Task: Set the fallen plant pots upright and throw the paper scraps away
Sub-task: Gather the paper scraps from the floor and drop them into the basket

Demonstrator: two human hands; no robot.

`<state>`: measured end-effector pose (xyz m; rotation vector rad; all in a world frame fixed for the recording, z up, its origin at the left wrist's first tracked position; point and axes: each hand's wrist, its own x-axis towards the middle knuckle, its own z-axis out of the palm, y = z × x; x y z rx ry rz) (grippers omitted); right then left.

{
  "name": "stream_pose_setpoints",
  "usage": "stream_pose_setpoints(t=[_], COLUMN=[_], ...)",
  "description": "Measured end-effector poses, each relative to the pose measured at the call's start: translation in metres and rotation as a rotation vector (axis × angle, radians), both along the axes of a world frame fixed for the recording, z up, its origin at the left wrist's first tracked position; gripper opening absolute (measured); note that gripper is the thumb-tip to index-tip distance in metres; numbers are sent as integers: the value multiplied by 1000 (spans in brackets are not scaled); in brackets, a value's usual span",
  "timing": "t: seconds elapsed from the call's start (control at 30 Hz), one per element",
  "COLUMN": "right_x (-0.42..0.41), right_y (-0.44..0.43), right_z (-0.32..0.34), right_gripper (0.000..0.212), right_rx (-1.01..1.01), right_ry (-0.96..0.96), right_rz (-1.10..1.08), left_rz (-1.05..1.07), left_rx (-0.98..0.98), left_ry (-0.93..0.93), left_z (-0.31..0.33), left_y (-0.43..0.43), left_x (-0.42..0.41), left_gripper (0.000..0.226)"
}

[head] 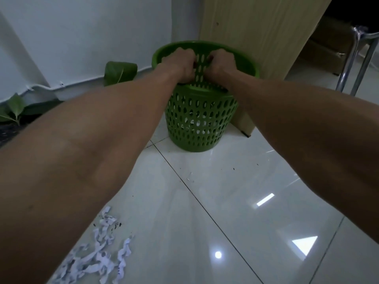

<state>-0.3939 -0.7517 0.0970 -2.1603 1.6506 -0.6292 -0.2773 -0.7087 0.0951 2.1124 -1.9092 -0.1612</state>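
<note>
A green perforated waste basket stands on the white tiled floor against a wooden panel. My left hand and my right hand are side by side over its mouth, wrists at the near rim and fingers curled shut. No paper shows in either fist. White scraps show through the basket's holes. A pile of shredded paper scraps lies on the floor at the bottom left. Green plant leaves lie by the wall left of the basket, with more leaves at the far left. No pot is clearly visible.
The wooden panel rises right behind the basket. Metal chair legs stand at the right. A small paper bit and dark soil crumbs dot the tiles in front of the basket. A white wall with a cable runs along the left.
</note>
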Motion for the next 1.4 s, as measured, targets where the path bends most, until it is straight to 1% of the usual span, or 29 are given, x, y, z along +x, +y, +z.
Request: stream_pose_setpoints(t=[0.13, 0.2, 0.27, 0.37, 0.47, 0.53, 0.57, 0.67, 0.73, 0.8, 0.87, 0.93, 1.0, 1.03, 1.1, 1.13, 1.2, 1.27, 1.33, 1.4], right_x=[-1, 1, 5, 16, 32, 43, 47, 52, 51, 46, 32, 18, 7, 3, 2, 5, 14, 28, 44, 57], right_y=[19, 34, 52, 82, 112, 136, 149, 176, 184, 189, 194, 200, 207, 212, 225, 232, 249, 269, 297, 326], right_z=[16, 24, 28, 24, 8, -8, -19, -64, -98, -135, -171, -207, -234, -244, -257, -263, -270, -277, -278, -276], right_gripper=[29, 31, 30, 27, 24, 21, 19, 21, 26, 31, 36, 46, 59, 65, 73, 77, 80, 78, 79, 78], right_rx=[-144, -225, -320, -468, -630, -699, -701, -589, -425, -221, -33, 117, 237, 291, 376, 374, 291, 198, 175, 187], right_ry=[-42, -94, -127, -120, -95, -79, -66, 66, 176, 229, 257, 328, 420, 438, 403, 395, 374, 299, 242, 209], right_rz=[10, 34, 67, 160, 331, 468, 544, 722, 741, 637, 460, 310, 177, 110, 7, -4, 77, 263, 470, 669], left_rz=[44, 64, 67, 67, 78, 115, 143, 213, 231, 238, 254, 288, 325, 333, 321, 304, 263, 217, 179, 185], left_rx=[-173, -269, -330, -364, -401, -351, -287, -50, 70, 145, 214, 296, 368, 397, 439, 448, 426, 369, 324, 295], left_ry=[46, 42, 26, -27, -65, -109, -128, -142, -133, -128, -137, -124, -62, -23, 43, 60, 50, -7, -45, -20], left_z=[1, 0, -2, -16, -39, -54, -63, -96, -122, -150, -178, -203, -225, -233, -244, -247, -253, -258, -264, -268], left_y=[22, 39, 60, 97, 137, 166, 182, 230, 262, 294, 325, 352, 376, 387, 407, 415, 429, 440, 453, 466], left_x=[4, 9, 16, 34, 58, 75, 82, 99, 110, 121, 132, 145, 157, 162, 171, 174, 177, 176, 173, 165], left_gripper=[33, 34, 29, 26, 36, 43, 45, 47, 48, 50, 52, 54, 55, 55, 56, 57, 56, 55, 56, 59])
